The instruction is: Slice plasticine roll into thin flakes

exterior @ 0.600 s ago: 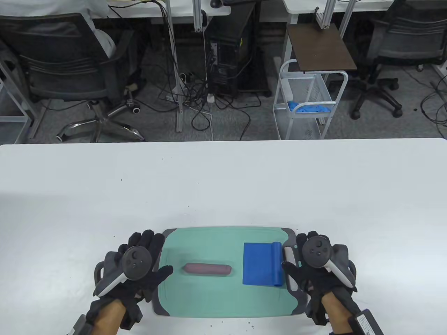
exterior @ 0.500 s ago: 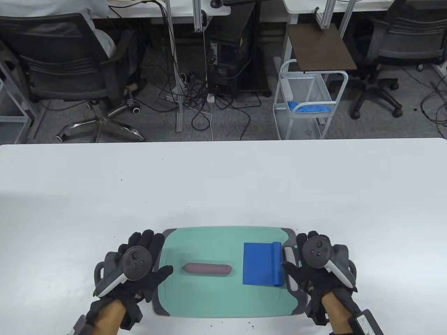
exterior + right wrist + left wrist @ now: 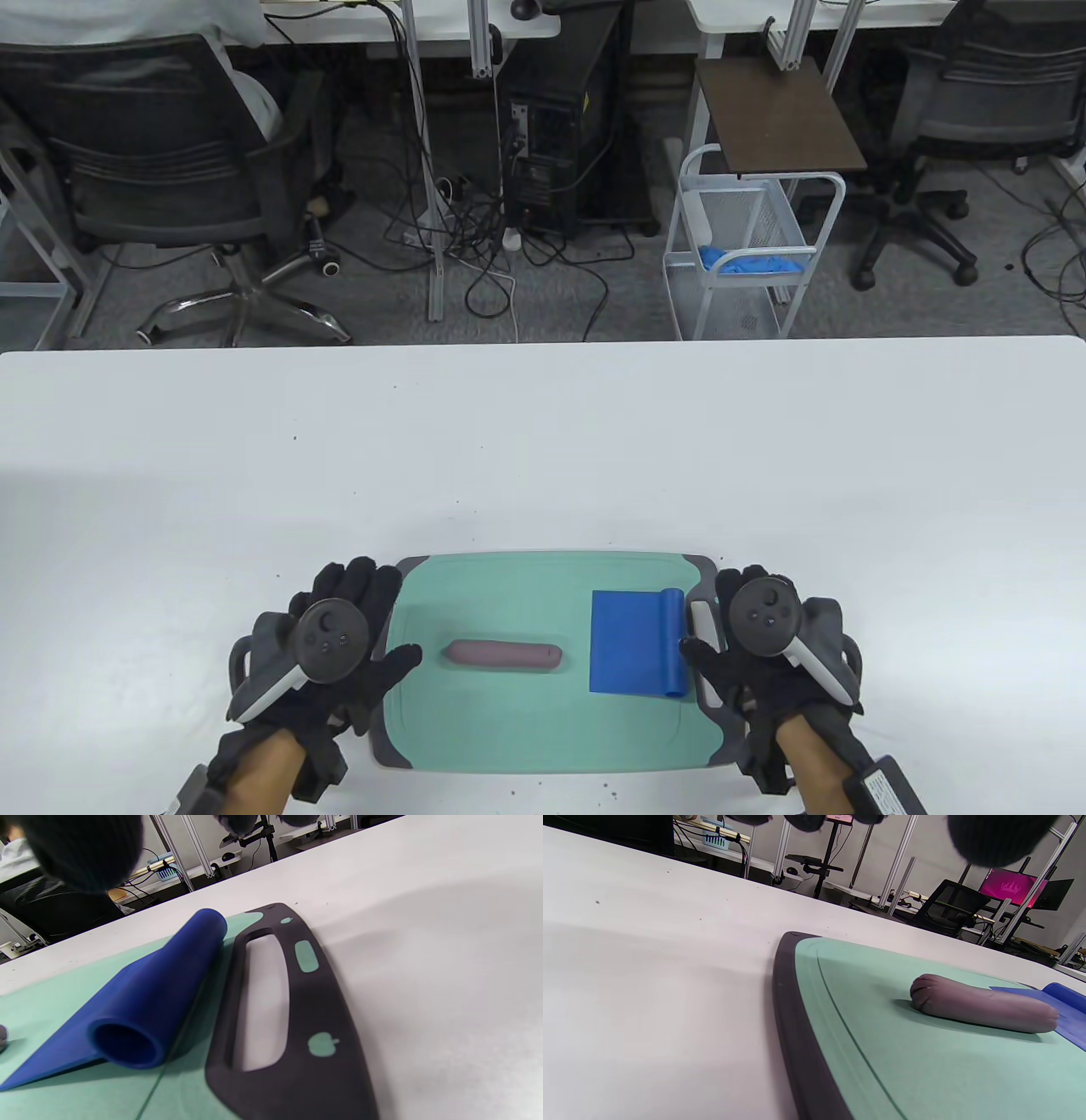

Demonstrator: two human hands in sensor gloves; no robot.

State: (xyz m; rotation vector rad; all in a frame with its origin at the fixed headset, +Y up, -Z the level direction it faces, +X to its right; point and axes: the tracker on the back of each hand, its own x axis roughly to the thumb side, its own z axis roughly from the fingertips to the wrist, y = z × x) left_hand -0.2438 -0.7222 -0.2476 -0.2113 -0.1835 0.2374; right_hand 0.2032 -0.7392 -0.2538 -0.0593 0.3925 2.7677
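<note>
On the green cutting board the plasticine roll sits whole, blue scraper just beside it. I've got my left hand and right hand spread, empty, flanking the board, probably to steady it.

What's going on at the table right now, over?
Left hand and right hand empty. Clay roll whole on board. Blue scraper untouched.

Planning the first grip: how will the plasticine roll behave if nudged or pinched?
The plasticine roll is a smooth cylinder lying free on the cutting board, so a sideways nudge would probably roll it. Its wrinkled end suggests soft material, likely denting under a firm pinch.
</note>
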